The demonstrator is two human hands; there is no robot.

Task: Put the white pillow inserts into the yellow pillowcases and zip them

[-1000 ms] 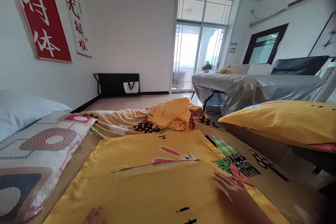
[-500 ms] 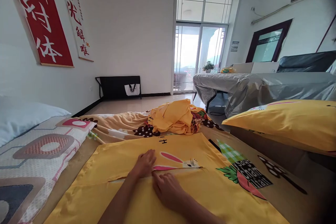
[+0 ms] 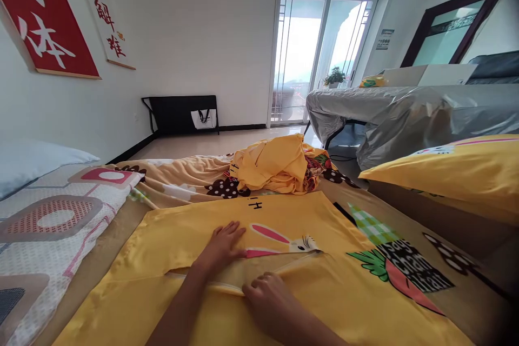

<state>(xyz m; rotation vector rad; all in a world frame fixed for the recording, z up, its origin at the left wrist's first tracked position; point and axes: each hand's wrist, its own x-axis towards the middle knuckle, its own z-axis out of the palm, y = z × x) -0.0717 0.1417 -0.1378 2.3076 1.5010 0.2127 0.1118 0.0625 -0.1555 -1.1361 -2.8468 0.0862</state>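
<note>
A yellow pillowcase (image 3: 162, 238) with a rabbit print lies spread flat before me, and a long slit runs across its middle. My left hand (image 3: 224, 243) rests flat on the cloth just above the slit, fingers spread, beside the printed rabbit ears. With curled fingers, my right hand (image 3: 265, 294) grips the lower edge of the slit and holds it back toward me. The opening gapes between both hands, showing a paler layer inside. My right fingertips are partly hidden in the fold.
A crumpled yellow cloth (image 3: 271, 165) lies beyond, on a patterned blanket (image 3: 190, 178). To the right is a yellow pillow (image 3: 454, 178); to the left, a patterned white pillow (image 3: 93, 211). A plastic-covered table (image 3: 389, 113) stands at the back right.
My right hand has pulled the slit's lower edge toward me, and the slit has widened. My left hand's fingers have spread on the cloth. The view has tilted down.
</note>
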